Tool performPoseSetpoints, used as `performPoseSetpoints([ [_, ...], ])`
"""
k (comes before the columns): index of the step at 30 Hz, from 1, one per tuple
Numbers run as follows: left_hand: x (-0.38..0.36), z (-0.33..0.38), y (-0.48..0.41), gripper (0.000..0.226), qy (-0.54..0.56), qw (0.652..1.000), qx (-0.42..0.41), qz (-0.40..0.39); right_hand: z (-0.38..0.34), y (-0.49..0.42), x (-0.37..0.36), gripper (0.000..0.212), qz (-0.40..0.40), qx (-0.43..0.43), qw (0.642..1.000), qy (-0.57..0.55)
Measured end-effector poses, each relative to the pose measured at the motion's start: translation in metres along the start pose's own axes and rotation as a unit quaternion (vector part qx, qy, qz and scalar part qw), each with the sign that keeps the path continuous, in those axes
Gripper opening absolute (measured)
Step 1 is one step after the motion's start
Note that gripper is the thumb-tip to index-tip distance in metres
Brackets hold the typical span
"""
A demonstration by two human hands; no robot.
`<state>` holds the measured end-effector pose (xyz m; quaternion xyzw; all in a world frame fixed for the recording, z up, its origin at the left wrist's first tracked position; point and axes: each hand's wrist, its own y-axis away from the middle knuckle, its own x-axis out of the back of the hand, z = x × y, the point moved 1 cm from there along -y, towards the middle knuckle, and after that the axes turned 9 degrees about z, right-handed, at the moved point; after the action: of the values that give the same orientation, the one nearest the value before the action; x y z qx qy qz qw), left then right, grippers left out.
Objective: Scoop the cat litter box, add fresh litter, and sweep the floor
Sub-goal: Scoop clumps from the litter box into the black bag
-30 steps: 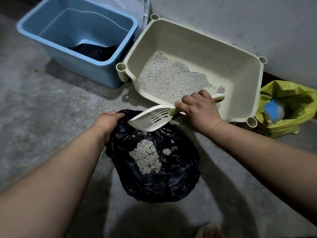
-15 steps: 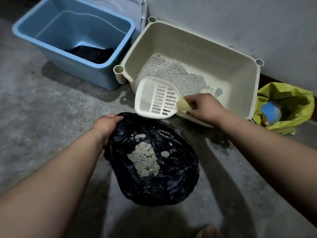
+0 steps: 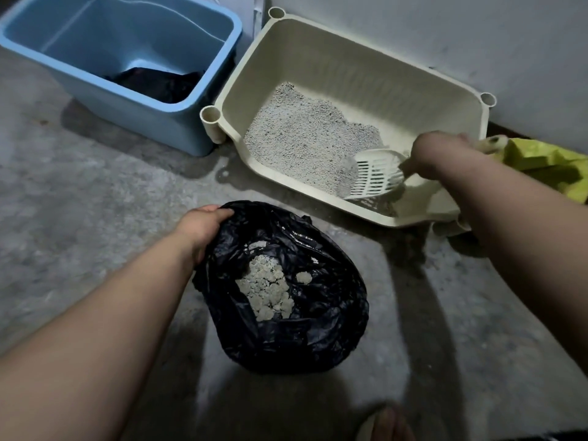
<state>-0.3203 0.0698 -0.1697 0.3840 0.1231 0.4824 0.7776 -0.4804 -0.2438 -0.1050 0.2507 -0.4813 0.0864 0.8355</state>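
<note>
- Fingers [image 3: 415, 165] of the right hand [image 3: 440, 154] are curled tight round the handle of the white slotted scoop [image 3: 374, 178].
- At the far end of that handle, the scoop head sits low inside the cream litter box [image 3: 350, 74], near its front right corner, with its leading edge dug into the grey litter [image 3: 302, 138].
- On the other side, the left hand [image 3: 203, 229] grips the rim of the black bag [image 3: 302, 338], fingers folded over the plastic, and the mouth gapes open.
- Inside the bag lie pale clumps [image 3: 267, 288]; the bag sits on the concrete floor [image 3: 79, 202] just in front of the litter box.
- Further out, a blue bin [image 3: 178, 122] stands just left of the litter box, with something dark at its bottom.
- Beyond the right forearm, a yellow bag [image 3: 547, 163] lies near the wall [image 3: 445, 33].
</note>
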Motion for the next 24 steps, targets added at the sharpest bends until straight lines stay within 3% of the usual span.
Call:
performPoseSetpoints([
  [7, 0.0, -0.005, -0.003, 0.01, -0.001, 1.0, 0.014, -0.001, -0.049, 0.014, -0.036, 0.01, 0.03, 0.057, 0.985, -0.16],
  [11, 0.003, -0.006, -0.006, 0.014, -0.007, 1.0, 0.012, 0.0, -0.055, 0.013, -0.046, 0.01, 0.055, 0.077, 0.973, -0.211],
  [16, 0.007, -0.006, -0.007, 0.013, -0.008, 1.0, 0.01, -0.002, -0.04, 0.011, -0.053, 0.028, 0.083, 0.08, 0.956, -0.269],
  [19, 0.004, -0.005, -0.007, 0.011, -0.004, 1.0, 0.009, -0.004, -0.04, 0.01, -0.052, 0.022, 0.099, 0.078, 0.95, -0.285],
  [22, 0.0, -0.002, -0.001, 0.005, 0.005, 1.0, 0.009, -0.006, -0.038, 0.012, -0.051, 0.035, 0.117, 0.066, 0.948, -0.288],
  [24, -0.002, -0.002, 0.001, 0.013, 0.005, 1.0, 0.008, 0.005, -0.037, 0.014, -0.049, 0.032, 0.129, 0.069, 0.951, -0.274],
])
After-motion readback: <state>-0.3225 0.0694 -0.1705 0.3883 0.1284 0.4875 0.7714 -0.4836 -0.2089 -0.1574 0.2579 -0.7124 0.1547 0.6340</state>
